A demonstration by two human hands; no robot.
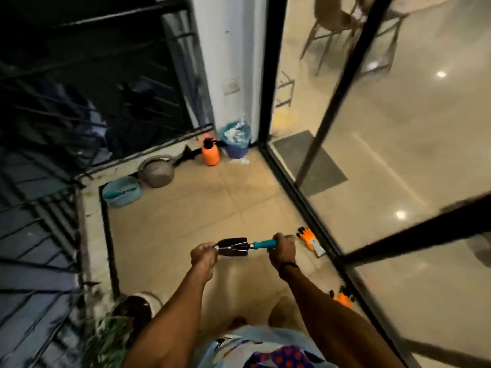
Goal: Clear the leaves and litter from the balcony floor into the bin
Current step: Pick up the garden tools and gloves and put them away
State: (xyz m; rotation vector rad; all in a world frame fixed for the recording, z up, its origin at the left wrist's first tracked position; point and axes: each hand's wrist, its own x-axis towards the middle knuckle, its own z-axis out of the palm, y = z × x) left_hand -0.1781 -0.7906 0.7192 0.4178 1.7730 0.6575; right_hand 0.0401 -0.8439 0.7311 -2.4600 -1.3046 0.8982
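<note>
Right hand [282, 249] grips trowel [245, 246] by its teal handle; left hand [203, 254] pinches the blade tip. Bin [236, 140] full, far corner.

I count two hands, left hand [203, 254] and right hand [283, 248], and one trowel [240, 247]. I also make out one bin [236, 144], one sprayer [210, 155], two orange gloves, near glove [341, 298] and far glove [310, 241], and three pots: grey pot [158, 171], teal pot [122, 191], plant pot [138, 306]. One mat [313, 160], too — the chairs [332, 19] are too blurred for me to count.
</note>
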